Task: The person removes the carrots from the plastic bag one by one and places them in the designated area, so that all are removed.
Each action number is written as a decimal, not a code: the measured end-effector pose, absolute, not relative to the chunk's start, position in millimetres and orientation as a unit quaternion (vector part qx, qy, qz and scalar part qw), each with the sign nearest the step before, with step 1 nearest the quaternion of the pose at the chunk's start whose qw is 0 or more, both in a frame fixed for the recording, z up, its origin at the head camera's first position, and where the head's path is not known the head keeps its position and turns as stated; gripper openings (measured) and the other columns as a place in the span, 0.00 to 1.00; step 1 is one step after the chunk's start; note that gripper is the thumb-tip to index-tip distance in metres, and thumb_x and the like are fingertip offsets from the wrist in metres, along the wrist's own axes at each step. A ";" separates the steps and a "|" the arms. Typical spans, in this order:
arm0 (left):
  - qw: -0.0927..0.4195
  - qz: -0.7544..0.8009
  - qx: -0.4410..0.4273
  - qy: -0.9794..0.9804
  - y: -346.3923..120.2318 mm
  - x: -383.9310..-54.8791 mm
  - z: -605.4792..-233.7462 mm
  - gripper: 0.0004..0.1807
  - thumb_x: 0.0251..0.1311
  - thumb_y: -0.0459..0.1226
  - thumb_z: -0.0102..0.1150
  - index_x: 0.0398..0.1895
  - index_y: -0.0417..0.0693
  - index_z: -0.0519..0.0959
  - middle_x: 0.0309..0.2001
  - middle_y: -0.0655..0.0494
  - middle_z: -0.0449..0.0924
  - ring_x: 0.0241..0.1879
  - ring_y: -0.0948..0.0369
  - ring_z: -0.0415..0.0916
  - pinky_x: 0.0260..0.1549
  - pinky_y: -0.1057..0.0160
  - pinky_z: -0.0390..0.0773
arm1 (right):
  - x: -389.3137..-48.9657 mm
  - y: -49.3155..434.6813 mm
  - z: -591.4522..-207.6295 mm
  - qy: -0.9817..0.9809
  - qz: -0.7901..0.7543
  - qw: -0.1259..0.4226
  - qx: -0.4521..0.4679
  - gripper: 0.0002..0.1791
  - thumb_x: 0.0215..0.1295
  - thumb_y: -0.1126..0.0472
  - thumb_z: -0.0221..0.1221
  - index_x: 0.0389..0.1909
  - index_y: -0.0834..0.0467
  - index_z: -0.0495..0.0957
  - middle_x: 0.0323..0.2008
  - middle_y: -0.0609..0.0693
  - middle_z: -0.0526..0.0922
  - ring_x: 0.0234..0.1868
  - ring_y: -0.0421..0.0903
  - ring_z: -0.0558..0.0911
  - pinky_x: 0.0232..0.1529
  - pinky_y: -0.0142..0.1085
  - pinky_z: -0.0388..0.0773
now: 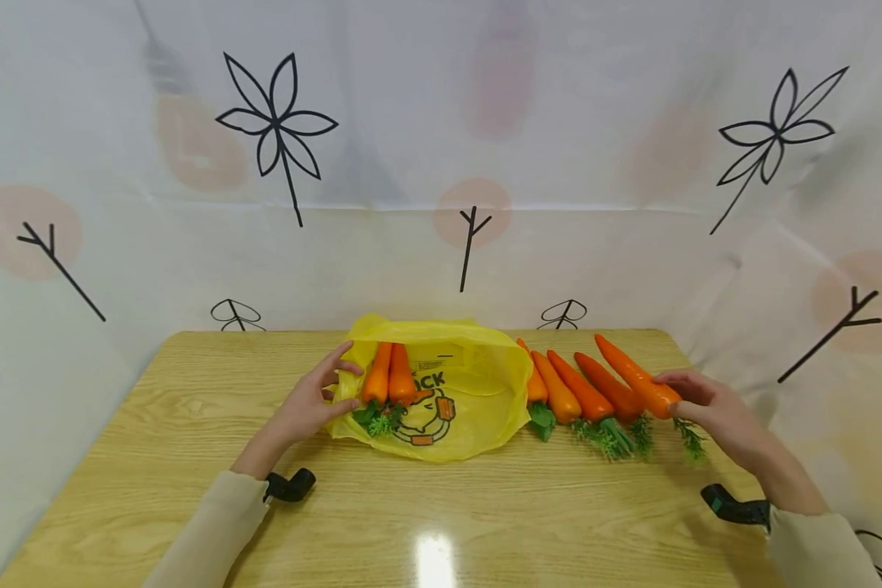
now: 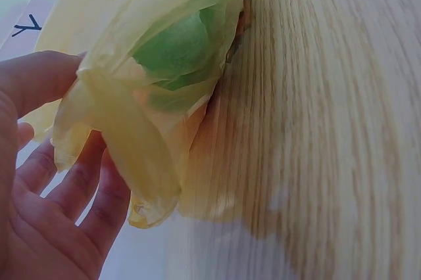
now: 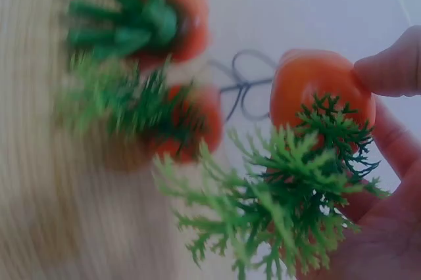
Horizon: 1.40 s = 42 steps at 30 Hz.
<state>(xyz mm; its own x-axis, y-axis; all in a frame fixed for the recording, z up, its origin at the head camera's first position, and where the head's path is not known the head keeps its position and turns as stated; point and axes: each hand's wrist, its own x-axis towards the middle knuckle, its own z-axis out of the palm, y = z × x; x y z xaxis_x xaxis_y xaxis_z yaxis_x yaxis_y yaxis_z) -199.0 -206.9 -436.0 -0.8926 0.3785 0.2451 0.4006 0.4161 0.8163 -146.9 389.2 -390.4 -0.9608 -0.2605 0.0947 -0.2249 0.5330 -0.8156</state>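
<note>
A yellow plastic bag (image 1: 478,425) lies on the table with its mouth spread wide, a printed cartoon showing inside. Two carrots (image 1: 401,376) with green tops rest side by side at the left of its opening. My left hand (image 1: 310,406) holds the bag's left edge; in the left wrist view the thumb and fingers are around the thin yellow plastic (image 2: 135,142). At the right, my right hand (image 1: 720,416) grips a long carrot (image 1: 635,377) near its leafy end, its tip pointing away to the left. The right wrist view shows its feathery greens (image 3: 263,194) hanging below the thumb.
Several more carrots (image 1: 584,396) lie in a slanted row between the bag and my right hand, greens toward me. The wooden table (image 1: 323,523) reaches back to a white printed cloth (image 1: 397,261) hanging behind and at the sides.
</note>
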 end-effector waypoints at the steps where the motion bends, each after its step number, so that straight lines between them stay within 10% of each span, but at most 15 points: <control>1: 0.011 -0.488 -0.232 -0.841 -206.8 -199.3 -436.1 0.49 0.58 0.28 0.69 0.79 0.55 0.53 0.56 0.50 0.75 0.53 0.48 0.77 0.40 0.56 0.76 | -148.0 392.6 -392.0 0.877 -0.462 0.021 -0.130 0.18 0.75 0.67 0.53 0.62 0.66 0.69 0.52 0.30 0.76 0.47 0.32 0.78 0.40 0.31 0.75; 13: 0.008 -0.491 -0.235 -0.839 -205.9 -198.6 -435.1 0.49 0.59 0.28 0.68 0.80 0.56 0.52 0.56 0.50 0.75 0.56 0.46 0.76 0.42 0.53 0.75 | -162.1 415.0 -418.0 0.890 -0.449 0.030 -0.076 0.21 0.75 0.63 0.53 0.63 0.69 0.68 0.51 0.31 0.73 0.46 0.28 0.74 0.40 0.30 0.74; 29: 0.020 -0.486 -0.228 -0.843 -208.7 -197.2 -434.5 0.50 0.57 0.28 0.69 0.79 0.53 0.53 0.56 0.48 0.75 0.54 0.45 0.77 0.41 0.56 0.75 | -166.2 406.2 -439.7 0.887 -0.457 0.042 -0.053 0.26 0.74 0.60 0.56 0.66 0.71 0.67 0.62 0.68 0.72 0.47 0.24 0.72 0.42 0.27 0.73; 42: 0.025 -0.491 -0.228 -0.840 -208.9 -198.1 -434.5 0.49 0.57 0.27 0.69 0.79 0.50 0.54 0.56 0.46 0.75 0.55 0.44 0.77 0.41 0.55 0.74 | -166.8 401.3 -435.1 0.892 -0.445 0.067 -0.047 0.33 0.75 0.53 0.56 0.72 0.68 0.62 0.69 0.71 0.62 0.49 0.23 0.69 0.44 0.27 0.72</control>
<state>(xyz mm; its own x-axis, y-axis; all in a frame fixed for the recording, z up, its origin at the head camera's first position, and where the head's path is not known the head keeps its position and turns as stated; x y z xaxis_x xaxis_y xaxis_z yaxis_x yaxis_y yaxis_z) -198.1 -208.9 -434.5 -0.8951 0.3585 0.2650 0.4067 0.4132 0.8148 -166.8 401.3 -435.1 -0.9866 -0.1434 -0.0771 -0.0247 0.5998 -0.7998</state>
